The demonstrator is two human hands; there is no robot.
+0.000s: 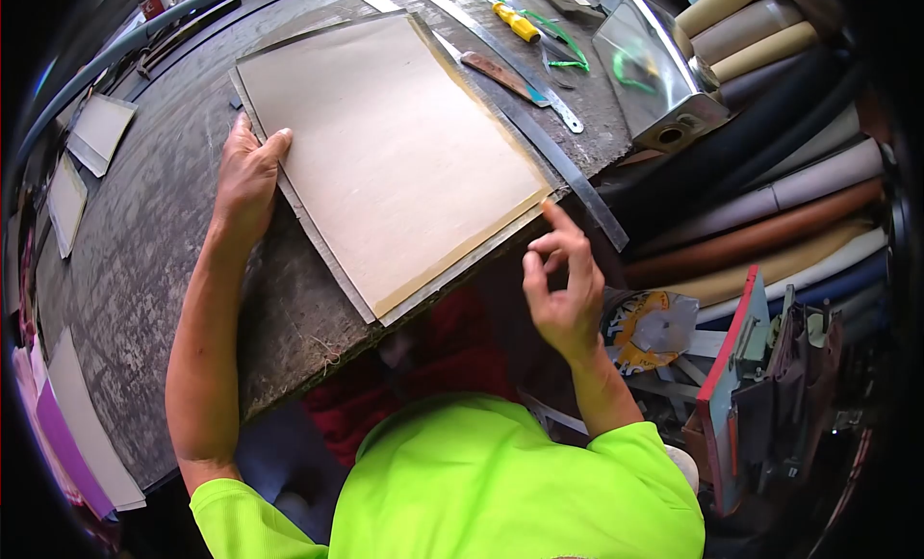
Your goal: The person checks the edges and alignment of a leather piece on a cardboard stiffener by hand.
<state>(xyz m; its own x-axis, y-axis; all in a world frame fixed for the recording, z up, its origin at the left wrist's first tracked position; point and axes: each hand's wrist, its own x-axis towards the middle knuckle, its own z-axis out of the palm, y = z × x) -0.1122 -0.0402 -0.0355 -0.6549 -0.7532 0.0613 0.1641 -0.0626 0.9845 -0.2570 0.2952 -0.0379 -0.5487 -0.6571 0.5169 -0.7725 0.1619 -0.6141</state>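
Note:
A large cream sheet of paper lies over a slightly bigger grey board, with tan strips showing along its right and lower edges. My left hand grips the left side of the board, thumb over the edge and fingers along the side. By the lower right corner is my right hand, index finger stretched with its tip right at the edge and the other fingers loosely bent; nothing shows in it. Just right of the board lie a wooden-handled knife and a steel strip.
The worn table ends close to my body. Towards the back lie a metal ruler, a yellow-handled tool and green-handled scissors. A metal can stands at the right corner, beside material rolls. Sheets lie left.

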